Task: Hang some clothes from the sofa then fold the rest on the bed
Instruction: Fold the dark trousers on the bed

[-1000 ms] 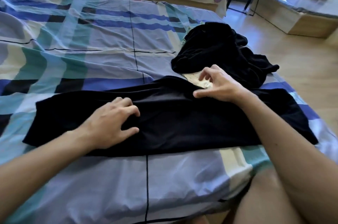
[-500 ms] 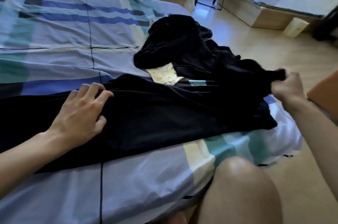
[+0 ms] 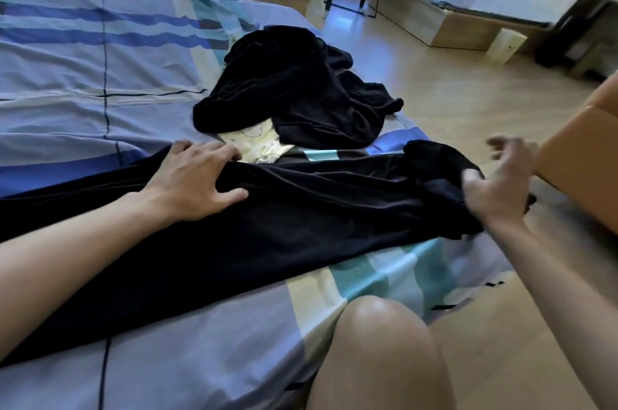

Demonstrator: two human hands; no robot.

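Black garment (image 3: 301,225) reaches the bed (image 3: 67,82) edge; left hand (image 3: 197,180) fingers splayed flat, right hand (image 3: 498,187) fingers unclear.

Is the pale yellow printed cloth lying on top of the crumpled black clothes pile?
No, the pale yellow printed cloth peeks from under the near edge of the crumpled black clothes pile.

Left hand (image 3: 197,179): bare, with knuckles and tendons showing on its back.
Left forearm (image 3: 83,252): bare as far as the picture's left edge.
Right hand (image 3: 498,189): bare and smeared by motion blur, so its fingers are hard to make out.
Right forearm (image 3: 551,292): bare to the lower right edge.
Knee (image 3: 378,319): bare and rounded, with a sheen of light on the cap.
Thigh (image 3: 378,379): bare down to the bottom edge.
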